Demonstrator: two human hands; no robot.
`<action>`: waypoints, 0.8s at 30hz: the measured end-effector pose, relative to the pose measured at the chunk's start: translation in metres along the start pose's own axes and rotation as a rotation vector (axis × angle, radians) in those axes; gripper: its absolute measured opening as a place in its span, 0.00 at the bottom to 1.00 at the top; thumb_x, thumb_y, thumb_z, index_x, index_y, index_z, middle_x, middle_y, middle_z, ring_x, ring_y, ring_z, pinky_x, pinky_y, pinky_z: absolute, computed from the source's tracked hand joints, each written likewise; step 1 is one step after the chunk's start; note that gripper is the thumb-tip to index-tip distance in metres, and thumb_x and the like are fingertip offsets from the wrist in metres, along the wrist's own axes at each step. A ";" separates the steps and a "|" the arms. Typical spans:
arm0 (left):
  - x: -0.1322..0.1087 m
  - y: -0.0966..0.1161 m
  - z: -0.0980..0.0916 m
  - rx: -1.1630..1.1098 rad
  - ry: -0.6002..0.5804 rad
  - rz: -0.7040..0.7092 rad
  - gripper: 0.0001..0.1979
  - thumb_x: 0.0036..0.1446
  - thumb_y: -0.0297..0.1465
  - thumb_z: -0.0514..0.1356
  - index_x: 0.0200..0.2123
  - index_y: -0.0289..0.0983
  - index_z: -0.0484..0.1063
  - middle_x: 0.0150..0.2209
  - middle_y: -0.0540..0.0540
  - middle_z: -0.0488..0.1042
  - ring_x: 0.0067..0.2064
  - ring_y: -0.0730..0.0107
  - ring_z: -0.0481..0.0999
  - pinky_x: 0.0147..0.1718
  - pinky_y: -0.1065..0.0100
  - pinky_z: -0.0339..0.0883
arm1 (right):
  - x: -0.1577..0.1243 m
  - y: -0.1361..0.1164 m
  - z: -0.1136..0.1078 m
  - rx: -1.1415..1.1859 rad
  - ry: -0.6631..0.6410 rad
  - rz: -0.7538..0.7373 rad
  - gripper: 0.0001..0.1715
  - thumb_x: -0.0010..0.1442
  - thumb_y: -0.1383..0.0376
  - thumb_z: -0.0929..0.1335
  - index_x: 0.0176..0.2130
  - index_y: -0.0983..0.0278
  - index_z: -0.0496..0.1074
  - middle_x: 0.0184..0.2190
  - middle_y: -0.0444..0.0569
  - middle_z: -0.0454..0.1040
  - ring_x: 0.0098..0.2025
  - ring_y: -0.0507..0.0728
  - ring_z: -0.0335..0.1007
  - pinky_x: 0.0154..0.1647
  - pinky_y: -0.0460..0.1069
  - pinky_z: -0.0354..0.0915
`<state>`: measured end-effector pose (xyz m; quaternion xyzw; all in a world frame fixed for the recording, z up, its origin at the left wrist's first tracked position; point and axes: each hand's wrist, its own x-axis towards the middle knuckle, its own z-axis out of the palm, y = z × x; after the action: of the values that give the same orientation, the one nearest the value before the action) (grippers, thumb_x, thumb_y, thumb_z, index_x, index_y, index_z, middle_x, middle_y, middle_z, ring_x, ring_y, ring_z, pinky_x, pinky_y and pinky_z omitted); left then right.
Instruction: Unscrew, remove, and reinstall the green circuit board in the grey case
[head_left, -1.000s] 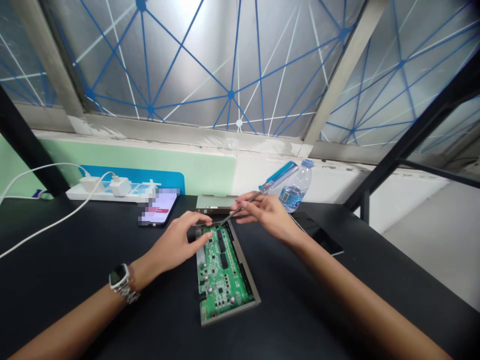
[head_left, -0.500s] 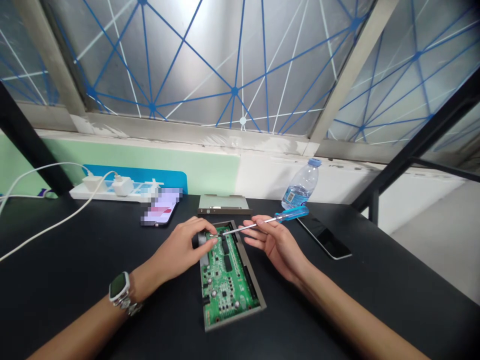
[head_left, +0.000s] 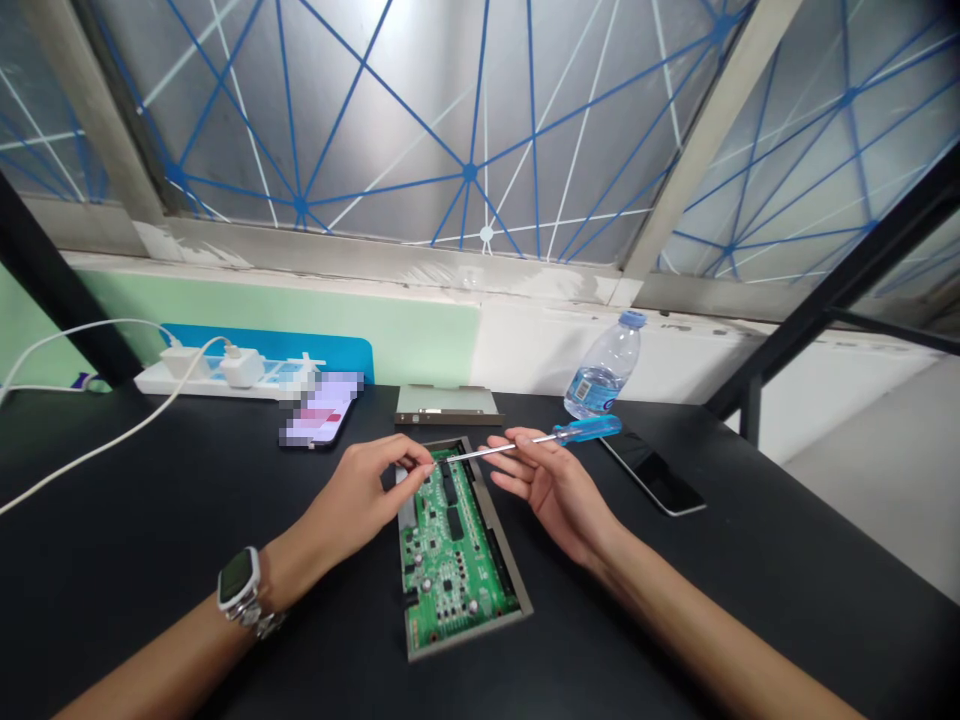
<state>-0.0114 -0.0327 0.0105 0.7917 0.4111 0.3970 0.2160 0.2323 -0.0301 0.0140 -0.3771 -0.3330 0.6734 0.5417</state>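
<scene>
A green circuit board [head_left: 450, 560] lies in a grey metal tray [head_left: 517, 590] on the black table. My left hand [head_left: 364, 495] is over the board's far left corner, thumb and forefinger pinched together at the tip of a screwdriver [head_left: 525, 445]. What the pinch holds is too small to make out. My right hand [head_left: 551, 480] holds the screwdriver's thin metal shaft between fingers and thumb, palm up. Its blue handle [head_left: 589, 430] points right, and the tool lies nearly level above the board's far end.
A grey metal cover [head_left: 448, 403] lies just beyond the tray. A phone [head_left: 319, 420] and a white power strip [head_left: 225, 378] with chargers and cables sit far left. A water bottle [head_left: 604, 375] stands far right, with a dark tablet [head_left: 652, 475] beside it.
The screwdriver has tipped from steeply raised to nearly level, its handle dropping right. My left fingers have closed into a pinch at its tip.
</scene>
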 end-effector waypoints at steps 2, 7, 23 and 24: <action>-0.001 0.000 0.001 0.010 0.016 0.014 0.06 0.63 0.31 0.58 0.36 0.38 0.75 0.35 0.47 0.79 0.36 0.67 0.77 0.38 0.65 0.70 | -0.001 0.002 0.000 0.000 -0.002 0.006 0.12 0.55 0.63 0.75 0.39 0.62 0.73 0.43 0.53 0.82 0.47 0.60 0.80 0.43 0.52 0.75; -0.001 -0.001 0.003 0.008 0.010 0.023 0.06 0.64 0.31 0.58 0.36 0.39 0.76 0.35 0.47 0.79 0.36 0.67 0.77 0.37 0.65 0.70 | 0.000 0.005 0.000 0.010 0.009 0.013 0.11 0.55 0.63 0.75 0.39 0.62 0.74 0.43 0.53 0.82 0.46 0.60 0.80 0.42 0.52 0.75; 0.001 0.001 -0.001 -0.029 -0.021 0.065 0.05 0.65 0.29 0.56 0.37 0.39 0.72 0.35 0.48 0.75 0.35 0.70 0.74 0.37 0.67 0.68 | 0.000 0.004 -0.001 0.029 0.039 0.028 0.11 0.56 0.64 0.74 0.40 0.63 0.75 0.44 0.54 0.82 0.45 0.60 0.81 0.38 0.49 0.75; 0.001 0.001 -0.001 -0.025 -0.024 0.062 0.05 0.65 0.29 0.56 0.37 0.39 0.72 0.35 0.49 0.75 0.35 0.70 0.74 0.37 0.67 0.67 | 0.000 0.005 -0.001 0.029 0.040 0.032 0.10 0.56 0.64 0.74 0.40 0.63 0.76 0.44 0.54 0.82 0.44 0.60 0.81 0.38 0.48 0.75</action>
<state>-0.0113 -0.0324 0.0116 0.8060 0.3789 0.3989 0.2184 0.2307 -0.0310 0.0098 -0.3880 -0.3059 0.6791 0.5429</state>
